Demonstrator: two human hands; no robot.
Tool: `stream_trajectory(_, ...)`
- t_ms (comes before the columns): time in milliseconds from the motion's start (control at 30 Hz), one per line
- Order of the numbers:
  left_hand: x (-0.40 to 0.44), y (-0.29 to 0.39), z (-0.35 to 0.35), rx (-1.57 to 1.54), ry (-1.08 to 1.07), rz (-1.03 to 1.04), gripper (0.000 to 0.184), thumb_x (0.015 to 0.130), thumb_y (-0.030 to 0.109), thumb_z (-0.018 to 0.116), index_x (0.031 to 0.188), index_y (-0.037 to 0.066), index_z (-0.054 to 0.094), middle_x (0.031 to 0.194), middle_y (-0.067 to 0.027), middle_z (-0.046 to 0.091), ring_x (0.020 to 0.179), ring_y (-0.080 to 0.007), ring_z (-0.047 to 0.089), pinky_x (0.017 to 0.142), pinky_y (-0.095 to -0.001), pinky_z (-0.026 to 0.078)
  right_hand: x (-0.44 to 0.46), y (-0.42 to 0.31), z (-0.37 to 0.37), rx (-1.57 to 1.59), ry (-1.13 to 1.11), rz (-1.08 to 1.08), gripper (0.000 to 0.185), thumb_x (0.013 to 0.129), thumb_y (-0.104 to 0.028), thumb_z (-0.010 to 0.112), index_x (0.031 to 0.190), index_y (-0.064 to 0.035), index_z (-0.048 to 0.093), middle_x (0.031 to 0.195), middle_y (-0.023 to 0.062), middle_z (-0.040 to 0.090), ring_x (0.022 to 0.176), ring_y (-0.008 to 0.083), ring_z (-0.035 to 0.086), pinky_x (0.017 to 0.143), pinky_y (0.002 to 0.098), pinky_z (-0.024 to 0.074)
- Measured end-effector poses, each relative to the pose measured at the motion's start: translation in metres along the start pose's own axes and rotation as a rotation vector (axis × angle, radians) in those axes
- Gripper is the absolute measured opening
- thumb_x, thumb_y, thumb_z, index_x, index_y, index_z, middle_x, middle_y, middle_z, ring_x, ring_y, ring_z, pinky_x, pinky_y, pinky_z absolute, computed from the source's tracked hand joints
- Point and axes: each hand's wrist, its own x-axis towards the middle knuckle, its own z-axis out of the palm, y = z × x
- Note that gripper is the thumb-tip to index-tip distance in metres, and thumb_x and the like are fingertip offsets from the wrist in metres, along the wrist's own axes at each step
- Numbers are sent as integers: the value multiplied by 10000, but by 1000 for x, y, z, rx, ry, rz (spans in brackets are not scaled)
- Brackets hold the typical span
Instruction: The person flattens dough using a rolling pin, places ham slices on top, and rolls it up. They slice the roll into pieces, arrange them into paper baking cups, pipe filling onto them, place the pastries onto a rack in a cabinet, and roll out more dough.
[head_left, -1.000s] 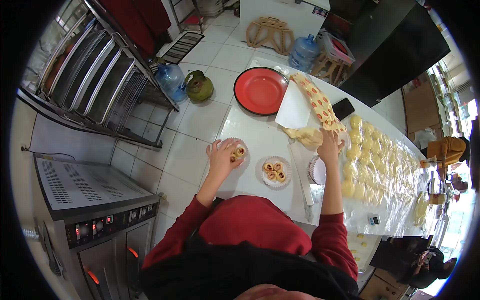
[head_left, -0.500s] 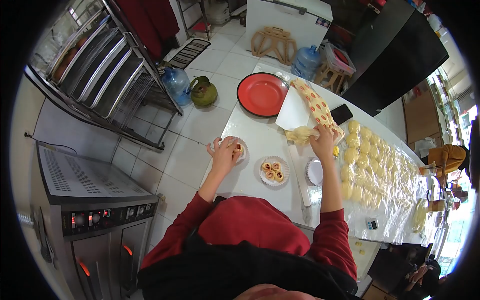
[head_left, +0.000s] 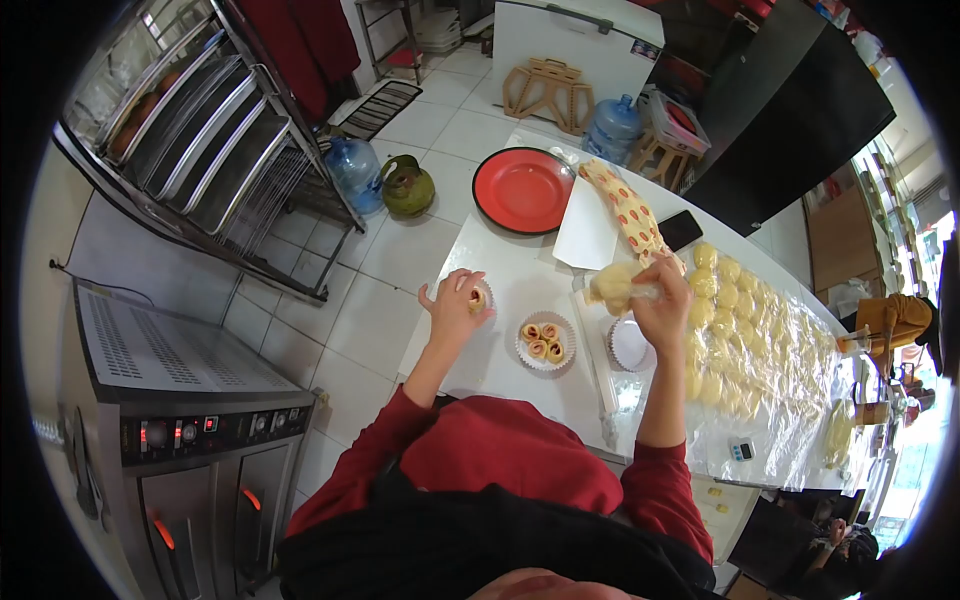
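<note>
The right hand [head_left: 663,307], clenched round the yellow-filled plastic bag [head_left: 609,284] above the table [head_left: 522,268], needs a firm hold, while the left hand [head_left: 458,305], curled over a spiral roll [head_left: 477,299] in its fluted paper cup [head_left: 490,295], grasp unclear, should press only lightly.

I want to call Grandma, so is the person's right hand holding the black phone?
No, the right hand grips a pale yellow bag; the black phone lies on the table.

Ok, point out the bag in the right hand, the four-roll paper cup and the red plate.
Bag [head_left: 611,287], head view: filled bulge.
Paper cup [head_left: 549,366], head view: pleated rim.
Red plate [head_left: 523,190], head view: bare middle.
</note>
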Motion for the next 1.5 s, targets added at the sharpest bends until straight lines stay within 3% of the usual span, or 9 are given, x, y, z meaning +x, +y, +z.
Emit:
stream_trajectory(267, -44, 98, -4, -1108, -359, 231, 745, 607, 139, 788, 1228, 51, 386, 1116, -99, 525, 1049, -211, 509, 887, -316, 406, -32, -43, 16, 149, -351, -257, 409, 508, -4, 608, 912, -60, 584, 816, 65, 538, 876, 246, 524, 979, 453, 317)
stream_trajectory(367, -45, 99, -1, -1081, -195, 184, 679, 617, 65, 767, 1194, 43, 410, 1080, -96, 542, 976, -202, 552, 829, -286, 442, -60, -43, 40, 208, 469, 45, 658, 551, -60, 660, 1165, -58, 422, 1097, 80, 471, 1095, 232, 426, 1010, 453, 265)
stream_trajectory(400, -44, 97, -1, -1088, -211, 124, 668, 621, 63, 760, 1191, 42, 413, 1079, -99, 543, 981, -214, 552, 833, -297, 443, -81, -36, 32, 358, 432, 198, 764, 691, -213, 695, 1302, -72, 258, 1324, 81, 298, 1259, 212, 235, 1037, 407, 226)
stream_trajectory(500, -45, 96, 2, -969, -210, 155, 640, 638, 78, 738, 1191, 52, 419, 1049, -102, 563, 998, -225, 544, 848, -330, 429, -143, -25, 57, 1032, 337, 858, 766, 723, -326, 695, 1277, -20, 263, 1339, 119, 294, 1242, 243, 289, 1013, 391, 261)
stream_trajectory(600, -50, 95, 16, -783, -263, 338, 639, 628, 76, 712, 1197, 55, 422, 1041, -106, 564, 992, -255, 538, 840, -367, 410, -122, -40, 56, 969, 118, 551, 524, 818, -356, 602, 1161, -18, 395, 1303, 132, 368, 1247, 242, 301, 1007, 374, 269)
stream_trajectory(700, -57, 96, 23, -688, -318, 375, 666, 602, 69, 695, 1204, 46, 412, 1092, -119, 528, 1000, -287, 518, 822, -399, 387, -109, -39, 52, 729, 205, 699, 280, 881, -293, 520, 906, -16, 490, 1181, 140, 485, 1217, 244, 357, 1002, 380, 271)
stream_trajectory(833, -50, 103, 16, -791, -309, 437, 691, 599, 89, 720, 1209, 43, 398, 1127, -141, 502, 1028, -307, 500, 858, -406, 384, -97, -38, 51, 635, 425, 761, 458, 961, -318, 283, 577, -79, 352, 811, 116, 567, 963, 238, 527, 925, 391, 342)
stream_trajectory(933, -51, 107, 15, -858, -258, 475, 704, 586, 107, 740, 1200, 35, 402, 1136, -153, 492, 1037, -324, 491, 869, -399, 393, -98, -26, 47, 1021, 396, 506, 509, 966, -359, 218, 502, -148, 216, 457, -12, 263, 538, 153, 385, 762, 321, 384)
stream_trajectory(1500, -15, 88, 57, -934, -57, 655, 290, 558, 184, 688, 761, 63, 521, 721, -67, 512, 667, -250, 536, 579, -337, 440, -94, -27, 75, 670, 72, 294, 549, 941, -421, 242, 469, -145, 194, 413, -7, 274, 410, 138, 258, 501, 267, 286)
